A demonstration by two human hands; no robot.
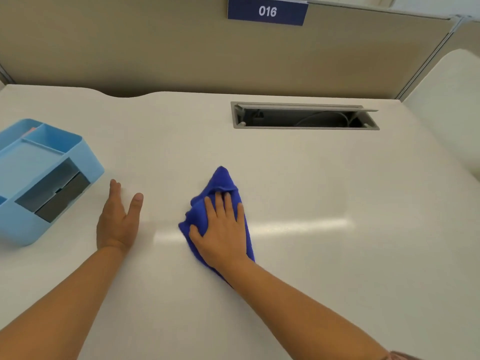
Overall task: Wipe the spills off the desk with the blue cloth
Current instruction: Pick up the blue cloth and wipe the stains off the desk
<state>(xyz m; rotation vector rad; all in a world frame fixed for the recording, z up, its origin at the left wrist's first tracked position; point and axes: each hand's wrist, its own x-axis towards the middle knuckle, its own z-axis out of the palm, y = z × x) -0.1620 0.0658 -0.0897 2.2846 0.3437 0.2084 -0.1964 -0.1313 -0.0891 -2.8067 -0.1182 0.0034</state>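
A crumpled blue cloth (220, 180) lies near the middle of the white desk (311, 178). My right hand (223, 229) presses flat on top of it, fingers spread, covering its lower half. To the left, my left hand (118, 219) rests on the bare desk on its edge, fingers together and thumb apart, holding nothing. I cannot make out any spill on the surface; only a glossy light streak shows beside the cloth.
A light blue desk organiser (44, 178) with a grey drawer stands at the left edge, close to my left hand. An open grey cable hatch (304, 116) is set into the desk at the back right. A beige partition (155, 48) with a "016" sign (267, 11) rises behind.
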